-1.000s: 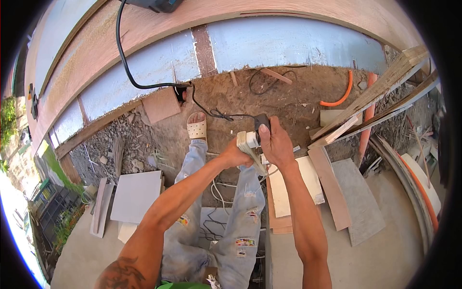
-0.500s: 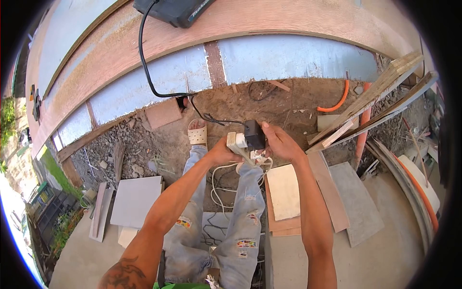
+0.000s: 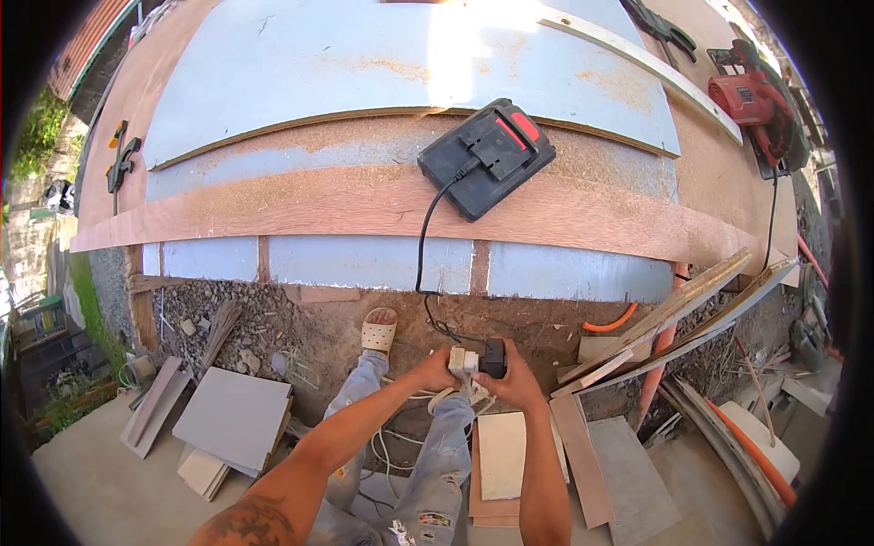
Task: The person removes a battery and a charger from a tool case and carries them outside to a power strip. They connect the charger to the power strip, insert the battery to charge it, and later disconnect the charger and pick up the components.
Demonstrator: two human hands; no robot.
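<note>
Both hands meet low in the middle of the frame, above the person's knees. The left hand [image 3: 435, 371] is clenched around a white socket block [image 3: 460, 361], whose pale cable [image 3: 401, 437] loops down past the jeans. The right hand [image 3: 519, 375] grips a black plug [image 3: 493, 358] and presses it against the end of the block, so the two parts now touch; a second ago they were held higher in the picture, and half a second ago the plug sat more openly between the fingers. Whether the pins are fully seated cannot be told, since fingers cover the joint.

From the plug a black cord [image 3: 421, 255] climbs toward the upper middle, over the board edge, to a black charger [image 3: 485, 156] with a red tab lying on the long plywood sheet [image 3: 300, 205]. That charger was only partly in the picture before; the view has tipped upward, so the bench now fills the top half and a red circular saw [image 3: 754, 98] shows at the upper right. Black clamps [image 3: 121, 155] lie at the upper left.

Judging by the closed gap, the connecting looks nearly finished, and the cord hangs slack enough to put no strain on the plug.

A sandalled foot [image 3: 380, 329] stands on the dirt, grey tiles [image 3: 232, 414] lie at the lower left, and timber offcuts [image 3: 678, 314] lean at the right.
</note>
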